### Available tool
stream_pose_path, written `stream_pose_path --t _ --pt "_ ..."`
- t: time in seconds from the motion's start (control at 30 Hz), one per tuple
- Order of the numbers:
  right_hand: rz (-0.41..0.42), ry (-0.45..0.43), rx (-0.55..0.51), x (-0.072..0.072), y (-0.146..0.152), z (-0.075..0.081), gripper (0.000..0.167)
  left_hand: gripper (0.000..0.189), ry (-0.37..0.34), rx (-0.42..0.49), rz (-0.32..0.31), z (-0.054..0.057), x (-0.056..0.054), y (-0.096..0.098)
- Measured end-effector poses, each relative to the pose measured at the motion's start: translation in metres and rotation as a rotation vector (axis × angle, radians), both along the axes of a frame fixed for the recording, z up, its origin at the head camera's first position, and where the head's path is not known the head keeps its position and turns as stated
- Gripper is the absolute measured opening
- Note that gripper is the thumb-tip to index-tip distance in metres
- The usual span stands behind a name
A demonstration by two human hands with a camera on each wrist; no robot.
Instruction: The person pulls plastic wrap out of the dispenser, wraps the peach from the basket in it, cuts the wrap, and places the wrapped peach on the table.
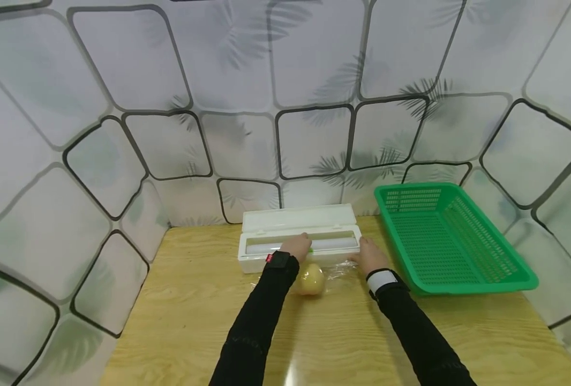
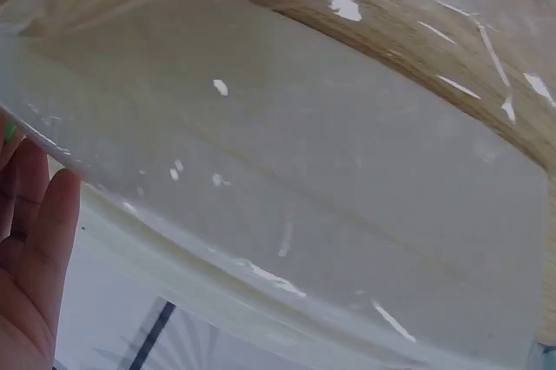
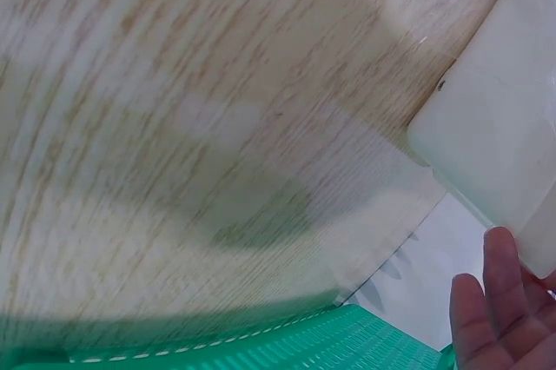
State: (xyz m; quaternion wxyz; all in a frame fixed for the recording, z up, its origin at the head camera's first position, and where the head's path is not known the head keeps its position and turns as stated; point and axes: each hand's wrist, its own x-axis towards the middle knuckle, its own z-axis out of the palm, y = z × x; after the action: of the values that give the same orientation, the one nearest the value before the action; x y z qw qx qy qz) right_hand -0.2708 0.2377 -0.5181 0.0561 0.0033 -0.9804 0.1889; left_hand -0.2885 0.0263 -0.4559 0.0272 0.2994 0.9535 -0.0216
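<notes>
A white cling film dispenser [image 1: 254, 262] lies with its lid raised and a roll [image 1: 333, 244] inside. Clear film [image 1: 337, 269] comes off its front and spreads around a round yellow fruit [image 1: 311, 280]. At the dispenser's front rim, my left hand [image 1: 297, 246] holds a small green slide cutter [image 2: 9, 130], mostly covered by the fingers. My right hand [image 1: 371, 257] grips the dispenser's right end, fingertips at the end wall [image 3: 512, 188]. In the left wrist view, film stretches over the dispenser's front face [image 2: 287, 144].
A green plastic basket [image 1: 464, 287] stands to the right, close beside my right hand. Under everything is a wooden table [image 1: 184, 316]. A patterned wall covering [image 1: 237, 145] rises behind the dispenser and along both sides.
</notes>
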Motion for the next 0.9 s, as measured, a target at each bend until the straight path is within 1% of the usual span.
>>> stream_pose_path --t 0.07,0.1,0.2,0.3,0.4,0.57,0.7,0.8,0.9 --pt "-0.011 0.011 0.011 0.001 0.001 -0.001 0.058 0.016 0.008 -0.003 -0.002 -0.002 0.001 -0.006" --pt "-0.012 0.014 0.020 0.001 0.002 -0.001 0.057 0.016 0.012 -0.009 -0.002 -0.005 0.000 -0.008" --pt "-0.003 0.024 0.027 0.002 0.000 -0.003 0.055 0.016 0.032 -0.025 0.011 -0.019 -0.004 -0.015" --pt "0.004 0.005 0.015 0.002 -0.002 -0.005 0.056 0.015 0.052 -0.036 0.018 -0.030 -0.008 -0.021" --pt "0.000 -0.021 0.012 0.002 -0.004 -0.005 0.057 0.015 0.064 -0.019 0.019 -0.036 -0.009 -0.027" --pt "0.015 -0.040 0.009 -0.002 -0.007 -0.003 0.055 0.012 0.053 0.019 0.040 -0.034 -0.008 -0.039" --pt "0.024 -0.036 0.010 -0.005 -0.005 -0.001 0.056 0.011 0.055 0.027 0.058 -0.032 -0.010 -0.054" --pt "0.018 -0.040 0.011 -0.005 -0.002 0.002 0.060 0.012 0.047 0.029 0.087 -0.030 -0.011 -0.068" --pt "0.009 -0.057 0.015 -0.005 0.000 0.005 0.066 0.010 0.026 0.041 0.130 -0.028 -0.010 -0.082"
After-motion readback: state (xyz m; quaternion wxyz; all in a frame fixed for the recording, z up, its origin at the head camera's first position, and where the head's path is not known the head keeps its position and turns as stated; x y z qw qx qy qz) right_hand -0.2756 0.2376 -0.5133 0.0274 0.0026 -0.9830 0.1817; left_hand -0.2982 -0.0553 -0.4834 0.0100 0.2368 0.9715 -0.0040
